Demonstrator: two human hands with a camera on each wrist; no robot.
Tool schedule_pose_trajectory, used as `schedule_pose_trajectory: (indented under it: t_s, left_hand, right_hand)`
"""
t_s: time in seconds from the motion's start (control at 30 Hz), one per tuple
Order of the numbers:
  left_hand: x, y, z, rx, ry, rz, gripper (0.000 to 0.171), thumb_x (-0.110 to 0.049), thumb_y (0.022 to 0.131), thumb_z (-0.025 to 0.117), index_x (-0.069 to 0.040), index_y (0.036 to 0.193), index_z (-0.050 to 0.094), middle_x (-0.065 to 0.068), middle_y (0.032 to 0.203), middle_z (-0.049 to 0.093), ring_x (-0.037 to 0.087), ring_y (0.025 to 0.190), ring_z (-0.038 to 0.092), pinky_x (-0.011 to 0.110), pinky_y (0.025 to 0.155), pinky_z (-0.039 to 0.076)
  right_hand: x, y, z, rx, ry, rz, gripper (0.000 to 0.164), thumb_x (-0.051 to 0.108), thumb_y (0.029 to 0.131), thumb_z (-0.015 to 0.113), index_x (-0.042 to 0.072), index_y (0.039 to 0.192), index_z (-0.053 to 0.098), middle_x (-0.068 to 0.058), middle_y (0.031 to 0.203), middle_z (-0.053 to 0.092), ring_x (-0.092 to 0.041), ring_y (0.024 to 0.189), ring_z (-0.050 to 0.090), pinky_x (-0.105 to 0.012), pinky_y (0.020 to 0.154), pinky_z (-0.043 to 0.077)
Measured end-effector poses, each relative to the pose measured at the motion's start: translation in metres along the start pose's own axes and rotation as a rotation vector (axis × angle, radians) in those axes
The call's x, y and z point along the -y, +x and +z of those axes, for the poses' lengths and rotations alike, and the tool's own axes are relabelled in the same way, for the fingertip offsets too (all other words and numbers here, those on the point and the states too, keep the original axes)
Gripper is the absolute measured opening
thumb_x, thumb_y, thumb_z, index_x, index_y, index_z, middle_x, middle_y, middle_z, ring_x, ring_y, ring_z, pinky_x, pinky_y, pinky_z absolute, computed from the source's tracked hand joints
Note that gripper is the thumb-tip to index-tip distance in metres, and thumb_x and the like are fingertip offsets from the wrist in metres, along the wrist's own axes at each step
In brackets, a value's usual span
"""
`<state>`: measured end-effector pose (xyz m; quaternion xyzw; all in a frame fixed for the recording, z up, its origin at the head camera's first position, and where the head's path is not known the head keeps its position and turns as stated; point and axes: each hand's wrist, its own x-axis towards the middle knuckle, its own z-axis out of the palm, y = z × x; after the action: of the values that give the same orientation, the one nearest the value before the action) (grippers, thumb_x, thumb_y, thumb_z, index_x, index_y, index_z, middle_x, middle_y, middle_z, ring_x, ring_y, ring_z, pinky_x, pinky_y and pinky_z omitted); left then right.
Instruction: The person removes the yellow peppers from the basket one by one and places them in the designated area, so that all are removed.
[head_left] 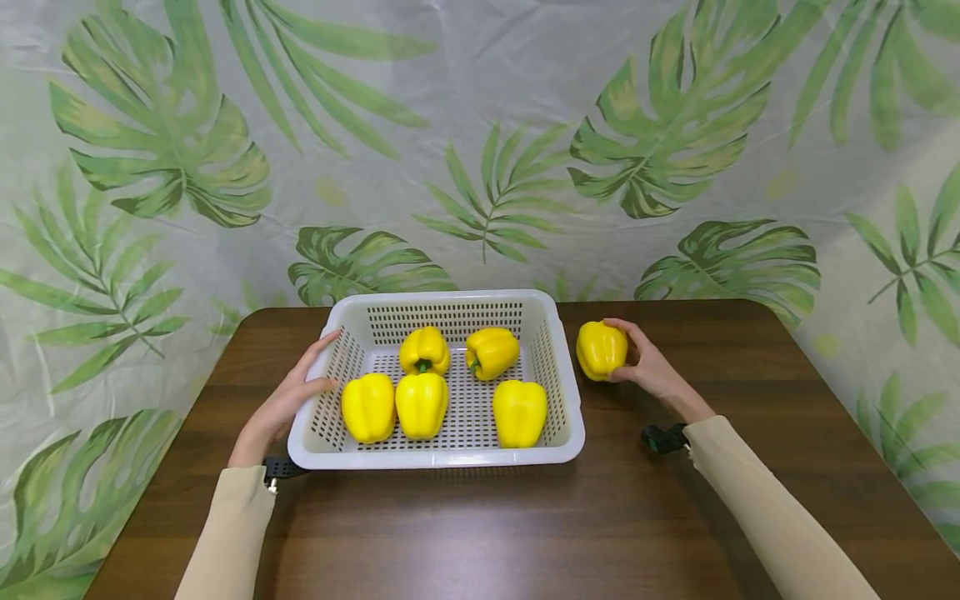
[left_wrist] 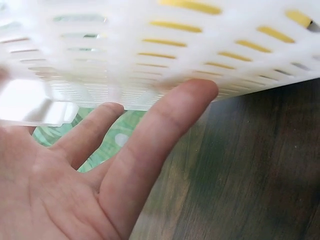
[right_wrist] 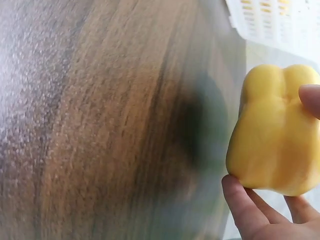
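Observation:
A white slotted plastic basket [head_left: 442, 457] stands on the table, with several yellow bell peppers inside, one of them a pepper [head_left: 520, 414] at its front right. At the basket's left side, my left hand [head_left: 288, 398] touches the rim and wall with extended fingers. The left wrist view shows the thumb [left_wrist: 167, 115] against the slotted wall, yellow showing through the slots. To the right of the basket, my right hand [head_left: 651, 367] grips another yellow bell pepper [head_left: 601, 351] between thumb and fingers. Whether this pepper touches the table cannot be told.
The dark brown wooden table [head_left: 450, 533] reaches back to a leaf-patterned sheet [head_left: 495, 150] hanging behind it. A dark strap [head_left: 663, 438] sits at the right wrist.

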<state>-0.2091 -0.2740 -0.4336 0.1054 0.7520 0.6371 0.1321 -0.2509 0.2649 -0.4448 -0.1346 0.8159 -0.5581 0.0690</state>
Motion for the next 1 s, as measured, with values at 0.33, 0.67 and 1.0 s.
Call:
schedule_pose_trajectory:
  t_s: [0.33, 0.67, 1.0]
  left_hand:
    - [-0.001, -0.001, 0.002, -0.004, -0.023, 0.01, 0.075, -0.003, 0.092, 0.047, -0.026, 0.153, 0.011, 0.022, 0.155, 0.005, 0.055, 0.126, 0.028, 0.061, 0.073, 0.048]
    - [0.001, -0.002, 0.003, -0.011, -0.023, 0.005, 0.075, -0.003, 0.092, 0.047, -0.028, 0.153, 0.012, 0.021, 0.155, 0.006, 0.054, 0.127, 0.028, 0.061, 0.075, 0.048]
    - [0.0, 0.0, 0.002, -0.016, -0.017, 0.0, 0.075, -0.003, 0.092, 0.047, -0.028, 0.153, 0.012, 0.02, 0.155, 0.006, 0.054, 0.127, 0.028, 0.06, 0.075, 0.048]
  right_hand:
    - [-0.011, 0.004, 0.003, -0.008, -0.043, -0.004, 0.087, -0.01, 0.073, 0.067, 0.004, 0.148, 0.024, -0.022, 0.151, 0.018, -0.044, 0.125, 0.029, -0.058, 0.1, 0.025]
    - [-0.011, 0.004, 0.005, 0.017, -0.085, -0.007, 0.088, -0.007, 0.074, 0.069, 0.005, 0.148, 0.024, -0.022, 0.152, 0.016, -0.045, 0.128, 0.023, -0.066, 0.101, 0.016]
    - [-0.008, 0.001, 0.0, 0.01, -0.022, -0.033, 0.078, -0.006, 0.081, 0.067, 0.003, 0.148, 0.027, -0.023, 0.152, 0.019, -0.05, 0.129, 0.025, -0.066, 0.101, 0.023]
